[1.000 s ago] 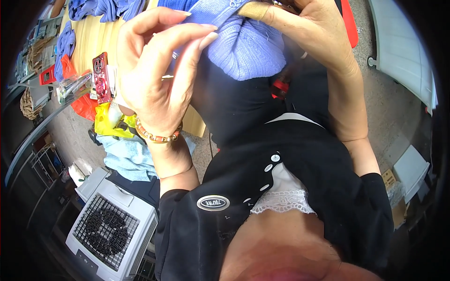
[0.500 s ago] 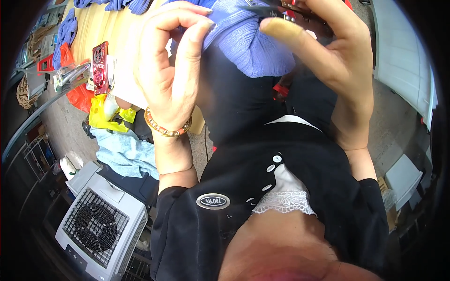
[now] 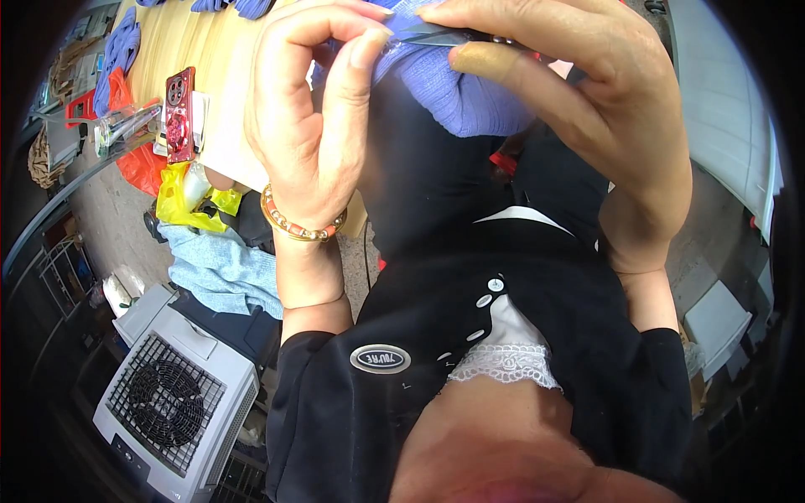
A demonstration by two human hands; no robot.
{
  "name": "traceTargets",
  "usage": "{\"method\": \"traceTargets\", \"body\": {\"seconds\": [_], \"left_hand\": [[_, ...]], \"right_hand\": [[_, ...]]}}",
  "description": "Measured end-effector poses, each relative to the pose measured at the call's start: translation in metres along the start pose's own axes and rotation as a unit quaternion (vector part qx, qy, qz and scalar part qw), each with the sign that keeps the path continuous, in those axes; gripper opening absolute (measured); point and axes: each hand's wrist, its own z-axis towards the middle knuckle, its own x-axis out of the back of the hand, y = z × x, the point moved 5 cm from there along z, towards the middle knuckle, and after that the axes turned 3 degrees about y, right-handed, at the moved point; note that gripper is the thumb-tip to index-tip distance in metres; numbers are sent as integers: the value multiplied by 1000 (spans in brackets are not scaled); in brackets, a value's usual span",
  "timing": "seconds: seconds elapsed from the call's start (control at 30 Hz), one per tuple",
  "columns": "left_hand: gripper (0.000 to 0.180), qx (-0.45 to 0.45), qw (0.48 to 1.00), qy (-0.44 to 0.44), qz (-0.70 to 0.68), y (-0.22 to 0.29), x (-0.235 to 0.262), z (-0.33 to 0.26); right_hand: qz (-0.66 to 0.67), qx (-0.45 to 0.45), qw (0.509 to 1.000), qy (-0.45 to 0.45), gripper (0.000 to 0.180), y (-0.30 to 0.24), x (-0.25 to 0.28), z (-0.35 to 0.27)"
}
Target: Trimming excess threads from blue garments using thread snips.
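A periwinkle-blue ribbed knit garment (image 3: 470, 101) hangs bunched over my lap at the top of the view. My left hand (image 3: 314, 126), with a beaded bracelet at its wrist, pinches the garment's edge between thumb and forefinger. Between the thumb and fingers of my right hand (image 3: 595, 92) is a pair of small dark thread snips (image 3: 440, 38). Their pointed blades reach left to the pinched edge, close to my left fingertips. A yellowish wrap covers the right thumb's end. Whether the blades touch a thread is too small to tell.
On the left, a wooden table (image 3: 210, 50) bears a red phone (image 3: 179, 113) and more blue knit pieces (image 3: 122, 59). Below hang a yellow plastic bag (image 3: 180, 201) and a light-blue cloth (image 3: 222, 268). A grey-white fan unit (image 3: 172, 402) stands at lower left.
My right hand has brought the snips left and slightly down, so the blades now lie at the pinched edge. My left hand keeps its pinch, shifted slightly right.
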Motion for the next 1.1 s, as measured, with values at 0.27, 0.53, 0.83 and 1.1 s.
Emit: {"method": "traceTargets", "body": {"seconds": [0.27,0.53,0.83,1.1], "left_hand": [[12,1,1000,9,1,1,3,-2],[12,1,1000,-2,-3,1,4,-2],[11,5,1000,-2,-6,2,2,-2],[12,19,1000,7,3,2,9,0]], "right_hand": [[-41,97,994,14,22,-7,-5,1],[12,1,1000,-29,22,-10,0,5],[50,65,997,9,20,-3,-6,2],[73,-25,996,-54,21,-1,0,4]]}}
